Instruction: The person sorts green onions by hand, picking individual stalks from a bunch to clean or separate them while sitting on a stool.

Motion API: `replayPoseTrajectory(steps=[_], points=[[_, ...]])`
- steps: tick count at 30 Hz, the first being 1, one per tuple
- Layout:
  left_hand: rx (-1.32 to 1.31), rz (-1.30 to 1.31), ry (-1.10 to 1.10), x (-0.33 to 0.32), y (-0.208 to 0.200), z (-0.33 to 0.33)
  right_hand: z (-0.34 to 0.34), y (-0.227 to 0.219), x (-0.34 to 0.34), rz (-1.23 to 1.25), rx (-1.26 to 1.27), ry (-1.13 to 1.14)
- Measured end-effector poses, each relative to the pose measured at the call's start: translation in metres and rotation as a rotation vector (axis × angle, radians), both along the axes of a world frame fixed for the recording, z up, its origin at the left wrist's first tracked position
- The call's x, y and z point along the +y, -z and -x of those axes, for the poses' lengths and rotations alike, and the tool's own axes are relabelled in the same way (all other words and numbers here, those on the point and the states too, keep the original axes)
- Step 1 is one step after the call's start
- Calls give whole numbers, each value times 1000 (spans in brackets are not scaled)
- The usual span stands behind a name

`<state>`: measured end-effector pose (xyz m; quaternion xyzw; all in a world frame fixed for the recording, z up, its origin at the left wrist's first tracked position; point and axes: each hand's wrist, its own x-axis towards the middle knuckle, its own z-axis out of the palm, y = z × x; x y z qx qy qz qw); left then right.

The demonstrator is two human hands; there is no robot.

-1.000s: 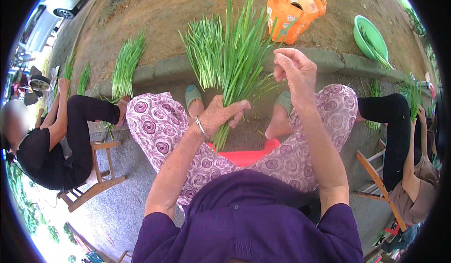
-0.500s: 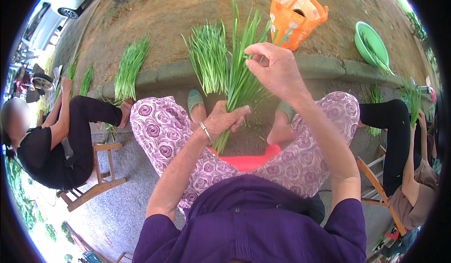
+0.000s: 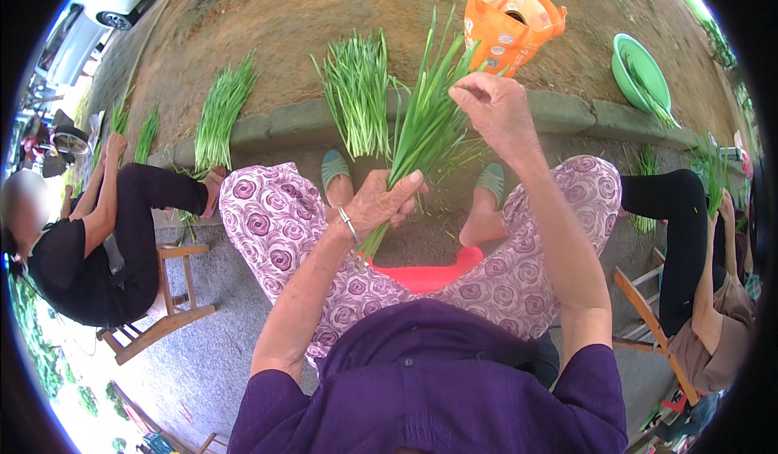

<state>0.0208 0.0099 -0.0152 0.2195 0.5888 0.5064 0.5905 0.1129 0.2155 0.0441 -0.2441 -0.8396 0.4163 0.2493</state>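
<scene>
A loose bunch of garlic chives slants up and to the right between my knees. My left hand, with a bracelet at the wrist, is wrapped round its lower stems, and the stem ends poke out below. Beside the upper leaves, my right hand is pinched, thumb against the fingers. Whatever it may hold is too small to make out. Just beyond, to the left of the bunch, a pile of garlic chives leans on the stone kerb.
An orange bag stands on the earth beyond the kerb, with a green basin to its right. Another chive pile lies left. People sit on both sides on wooden chairs. Something red shows between my legs.
The bunch in my left hand has tipped further to the right. My right hand has moved right, away from the leaves it was over.
</scene>
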Motion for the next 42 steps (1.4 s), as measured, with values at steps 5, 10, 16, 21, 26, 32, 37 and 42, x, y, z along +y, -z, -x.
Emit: replayPoseTrajectory(steps=[5,10,16,21,26,32,37,42], points=[[0,-27,62,0,-5,-1,-3,2,15,73,-14,33],[-11,-7,38,0,-3,-1,-10,-6,25,146,43,114],[35,35,18,2,2,-2,-19,-12,45,206,421,236],[107,25,25,3,10,-4,-13,-29,25,276,475,32],[200,46,48,5,13,-5,-6,-23,25,390,281,-38],[283,63,83,5,20,-5,-2,-23,36,457,128,-87],[353,33,91,4,30,-4,-5,-23,40,453,90,-108],[385,45,84,5,27,-3,-16,-29,48,404,32,-147]])
